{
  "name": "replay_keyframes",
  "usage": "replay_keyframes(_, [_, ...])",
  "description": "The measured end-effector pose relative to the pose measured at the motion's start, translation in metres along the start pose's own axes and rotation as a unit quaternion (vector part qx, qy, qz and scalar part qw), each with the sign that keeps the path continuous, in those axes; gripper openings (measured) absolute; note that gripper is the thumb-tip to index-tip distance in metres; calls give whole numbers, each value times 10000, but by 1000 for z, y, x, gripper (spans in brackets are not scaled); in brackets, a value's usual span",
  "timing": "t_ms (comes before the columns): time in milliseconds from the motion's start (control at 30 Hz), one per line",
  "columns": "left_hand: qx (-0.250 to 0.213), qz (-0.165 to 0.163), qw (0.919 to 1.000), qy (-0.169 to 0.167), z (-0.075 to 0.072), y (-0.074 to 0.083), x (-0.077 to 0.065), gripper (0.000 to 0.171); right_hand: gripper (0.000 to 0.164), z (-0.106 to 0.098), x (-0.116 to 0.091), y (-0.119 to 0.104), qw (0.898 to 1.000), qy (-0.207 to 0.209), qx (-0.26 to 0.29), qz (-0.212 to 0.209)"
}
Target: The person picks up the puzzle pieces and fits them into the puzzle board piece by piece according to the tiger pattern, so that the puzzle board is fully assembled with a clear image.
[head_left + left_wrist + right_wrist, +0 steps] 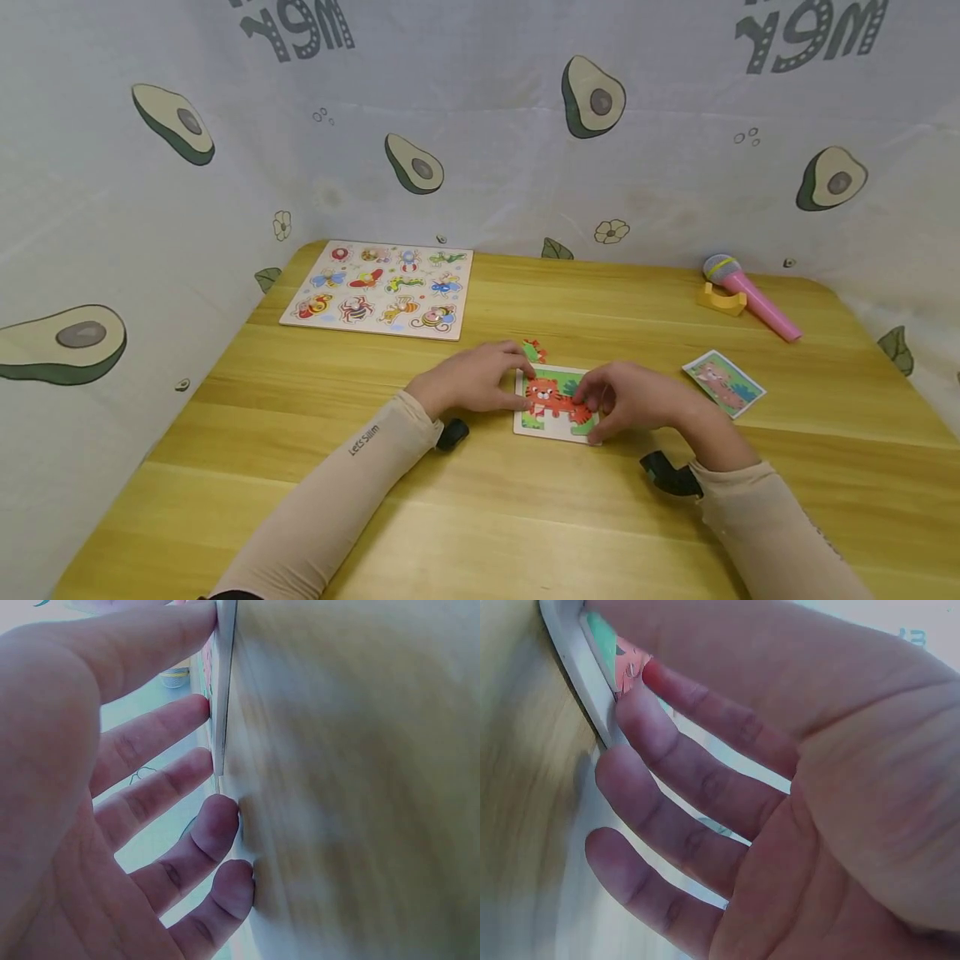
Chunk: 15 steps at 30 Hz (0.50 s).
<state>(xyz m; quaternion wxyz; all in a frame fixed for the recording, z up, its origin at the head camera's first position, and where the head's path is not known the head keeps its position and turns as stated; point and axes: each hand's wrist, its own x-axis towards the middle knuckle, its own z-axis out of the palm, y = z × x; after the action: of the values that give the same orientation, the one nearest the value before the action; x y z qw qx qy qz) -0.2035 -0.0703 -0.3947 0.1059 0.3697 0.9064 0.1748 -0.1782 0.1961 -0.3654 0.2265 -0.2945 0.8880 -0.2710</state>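
A small puzzle board with a white rim lies on the table, its picture an orange tiger on green. Below the tiger's belly a pale gap shows in the picture. At the board's left edge is my left hand, thumb and fingertips touching the rim, fingers spread. My right hand reaches in from the right. Its fingertips rest on the tiger's rear part, while the thumb sits by the board's lower right corner. Just beyond the top edge lies a loose green and red puzzle piece, partly beside my left fingers.
A picture card lies to the right of the board. Further back are a pink toy microphone and a yellow tape-dispenser-like holder. An insect peg board lies at the back left. A printed cloth hangs behind the table.
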Motion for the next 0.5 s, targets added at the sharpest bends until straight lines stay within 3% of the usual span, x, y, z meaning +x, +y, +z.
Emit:
replay_keyframes(300, [37,-12,10000,-18,-1,1,1,41,19,-1,1,5,9999,-10,125,-42])
replay_keyframes(500, [21,-25,10000,-32,-1,1,0,42,17,1,5,6,9998,-73,155,34])
